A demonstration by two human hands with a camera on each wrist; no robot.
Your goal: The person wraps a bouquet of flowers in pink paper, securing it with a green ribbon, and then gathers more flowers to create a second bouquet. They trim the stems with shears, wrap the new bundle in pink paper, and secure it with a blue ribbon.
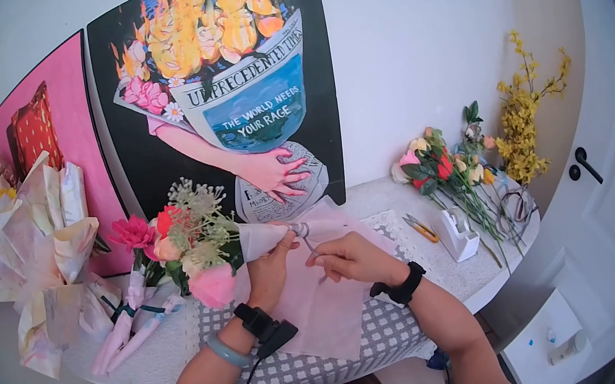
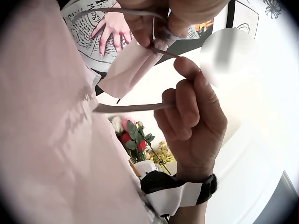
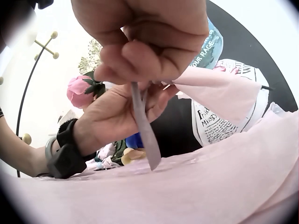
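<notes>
A bouquet (image 1: 205, 246) of artificial flowers, with pink and pale blooms and green sprigs, lies sideways, its stems wrapped in pale pink paper (image 1: 259, 238). Around the wrapped stems my left hand (image 1: 270, 272) grips, thumb up near a grey ribbon (image 1: 302, 230). That ribbon loops at the wrap, and my right hand (image 1: 354, 258) pinches a length of it. In the left wrist view, the curled fingers of the right hand (image 2: 187, 107) hold one strand taut while another ribbon end (image 2: 126, 108) sticks out. The right wrist view shows a ribbon tail (image 3: 148, 140) hanging below the right fingers.
Pink wrapping sheets (image 1: 324, 307) lie under the hands on a grey checked cloth (image 1: 390, 330). To the right are orange-handled scissors (image 1: 421, 229), a white tape dispenser (image 1: 458, 235) and loose flowers (image 1: 441, 165). Paper-wrapped bouquets (image 1: 40, 245) stand left; paintings (image 1: 230, 85) lean behind.
</notes>
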